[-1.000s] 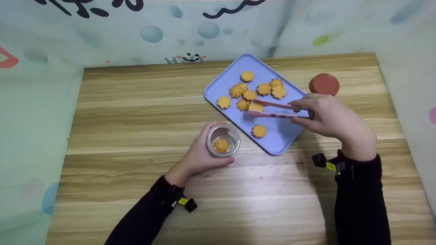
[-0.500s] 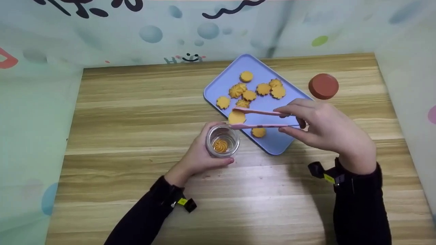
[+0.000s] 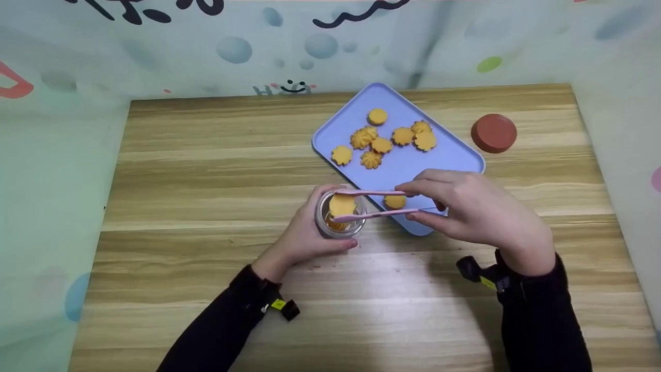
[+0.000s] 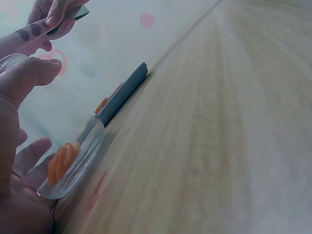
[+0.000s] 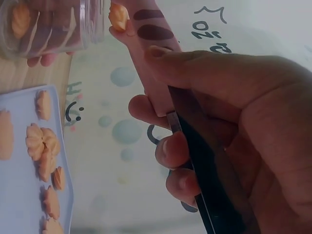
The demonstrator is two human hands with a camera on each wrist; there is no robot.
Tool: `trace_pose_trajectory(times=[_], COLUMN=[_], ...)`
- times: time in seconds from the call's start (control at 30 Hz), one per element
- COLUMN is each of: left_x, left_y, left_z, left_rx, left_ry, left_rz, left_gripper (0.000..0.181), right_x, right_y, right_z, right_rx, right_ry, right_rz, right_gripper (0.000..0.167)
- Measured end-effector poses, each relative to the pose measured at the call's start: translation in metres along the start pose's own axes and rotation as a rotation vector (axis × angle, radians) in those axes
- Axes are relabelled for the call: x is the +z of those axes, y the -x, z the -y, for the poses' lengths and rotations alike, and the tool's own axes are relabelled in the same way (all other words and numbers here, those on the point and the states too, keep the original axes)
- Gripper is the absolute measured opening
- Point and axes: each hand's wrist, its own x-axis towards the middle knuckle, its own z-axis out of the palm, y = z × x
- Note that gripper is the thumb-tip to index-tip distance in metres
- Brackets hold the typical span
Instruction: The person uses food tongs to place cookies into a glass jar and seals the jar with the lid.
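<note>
Two hands are meeting over one clear jar (image 3: 335, 235). The left hand (image 3: 304, 235) is gripping it, fingers curling round the wall and thumb along the side nearest the person, presumably steadying it with the mouth free. One swirled cookie (image 4: 62, 163) is lying at the bottom, inside that grip. Whether the base is touching the tabletop (image 3: 206, 206), I cannot tell; the left wrist view is too oblique.

The right hand (image 3: 472, 212) is pinching pink tongs (image 3: 374, 193) between thumb and fingers, well back from the tips, likely so the knuckles are clearing the rim. The tips, left of that hand, are holding a pale cookie (image 3: 342, 205) just above the jar mouth.

Under the right hand, the blue tray (image 3: 413, 170) is sitting just beyond the jar, probably to shorten the carry. One cookie (image 3: 395, 201) is lying beside the right fingertips; eight others (image 3: 381, 145) are lying farther off. Farther past the right hand, a red-brown lid (image 3: 494, 133) is resting apart, plausibly out of the tongs' path.
</note>
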Motion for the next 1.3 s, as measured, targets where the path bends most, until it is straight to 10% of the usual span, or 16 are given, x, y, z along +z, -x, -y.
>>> trace_pose_trajectory(times=[1.3], left_x=[-0.0002], left_y=[0.0002], left_z=[0.0001], left_rx=[0.002], left_ry=[-0.034], left_rz=[-0.006], left_gripper=[0.104], right_x=[0.008], right_y=[-0.0045], right_z=[0.0063], right_rx=[0.046], right_ry=[0.035], right_rz=[0.058], right_gripper=[0.038])
